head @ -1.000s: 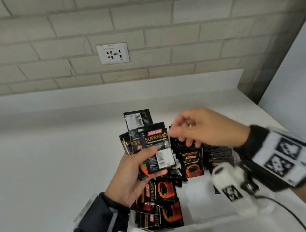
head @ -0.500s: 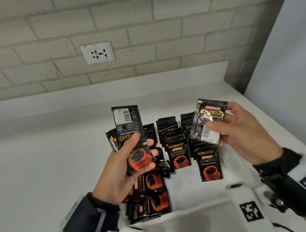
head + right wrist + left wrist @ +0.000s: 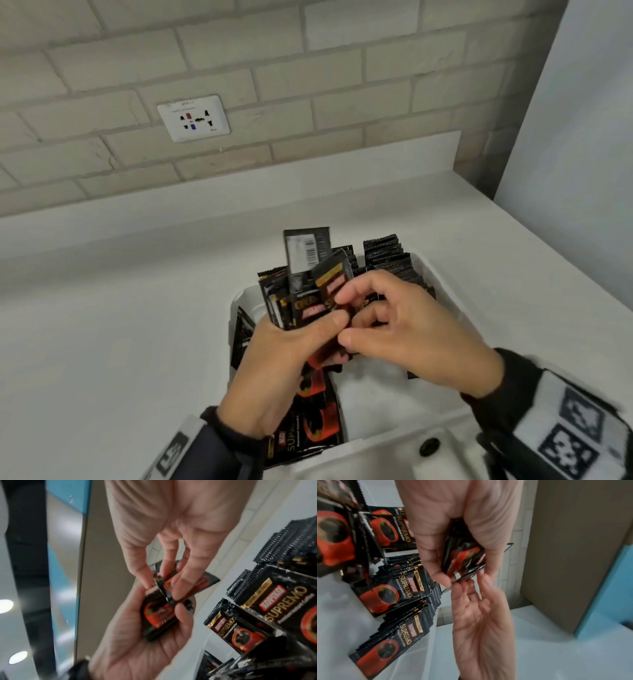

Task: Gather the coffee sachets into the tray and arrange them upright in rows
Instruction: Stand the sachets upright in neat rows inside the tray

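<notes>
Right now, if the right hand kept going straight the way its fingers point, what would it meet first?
The right hand points leftward at the held sachets, which its fingertips already pinch. Going on, it would press into the left hand gripping that bundle, its thumb first, though depth is unclear.

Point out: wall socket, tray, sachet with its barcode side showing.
wall socket (image 3: 193, 118), head view, middle of its white faceplate.
tray (image 3: 432, 270), head view, bare far-right rim.
barcode sachet (image 3: 306, 249), head view, its pale label panel above the left hand's bundle.
</notes>
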Demonstrator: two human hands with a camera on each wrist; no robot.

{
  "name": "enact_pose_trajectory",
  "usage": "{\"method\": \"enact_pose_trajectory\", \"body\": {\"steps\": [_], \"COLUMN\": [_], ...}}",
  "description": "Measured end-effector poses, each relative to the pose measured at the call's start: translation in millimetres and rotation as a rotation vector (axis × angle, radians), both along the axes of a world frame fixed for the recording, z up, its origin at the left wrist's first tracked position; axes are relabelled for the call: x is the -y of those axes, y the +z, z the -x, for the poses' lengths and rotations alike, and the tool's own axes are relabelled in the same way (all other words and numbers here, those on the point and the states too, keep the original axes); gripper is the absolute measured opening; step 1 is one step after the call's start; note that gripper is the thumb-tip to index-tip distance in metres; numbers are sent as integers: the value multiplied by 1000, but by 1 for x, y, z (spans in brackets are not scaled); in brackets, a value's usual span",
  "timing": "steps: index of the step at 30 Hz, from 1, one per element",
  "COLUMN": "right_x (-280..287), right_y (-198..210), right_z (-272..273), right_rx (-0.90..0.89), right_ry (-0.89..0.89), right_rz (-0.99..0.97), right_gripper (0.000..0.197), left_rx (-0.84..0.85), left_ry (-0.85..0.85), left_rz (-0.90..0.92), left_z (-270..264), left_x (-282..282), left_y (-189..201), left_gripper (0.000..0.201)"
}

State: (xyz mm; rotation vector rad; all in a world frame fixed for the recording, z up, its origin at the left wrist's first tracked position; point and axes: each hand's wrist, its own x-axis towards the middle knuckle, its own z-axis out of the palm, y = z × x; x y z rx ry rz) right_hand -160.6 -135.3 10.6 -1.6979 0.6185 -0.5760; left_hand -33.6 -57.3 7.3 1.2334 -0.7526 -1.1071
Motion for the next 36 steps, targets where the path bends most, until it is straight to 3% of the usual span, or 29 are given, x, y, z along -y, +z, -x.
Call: {"method": "enact_pose_trajectory", "body": {"steps": [3, 7, 9, 13, 18, 21, 25, 29, 33, 36], "right_x": [5, 23, 33, 42, 54, 61, 57, 57, 55, 54], "right_y": [5, 10, 17, 28, 31, 26, 9, 2, -1, -3], "right_z": [9, 16, 17, 9, 7, 5, -7, -21, -30, -33], "right_rx": [-6, 21, -6, -192, -317, -531, -843, -899, -980, -1048], "right_ry": [122, -134, -171, 86, 119, 174, 295, 302, 336, 331], "right_rz": [-57, 137, 268, 373, 450, 560, 794, 896, 967, 1144], "right_gripper": [34, 29, 31, 47, 21, 20, 11, 14, 8, 11], "left_rx": [-75, -52, -29, 12, 63, 60, -48, -86, -67, -97], "left_ry": [32, -5, -37, -67, 20, 132, 186, 186, 166, 168], "left_rz": [-74, -118, -101, -108, -105, -94, -88, -92, -105, -111], "left_z": [-11, -12, -10, -7, -16, -31, -43, -44, -44, -45], "left_x": [-3, -4, -3, 1, 2, -3, -13, -16, -18, -18], "left_y": [-3, -1, 0, -2, -3, -4, -1, 2, 2, 1], "left_gripper": [17, 16, 22, 22, 31, 46, 43, 32, 55, 45]}}
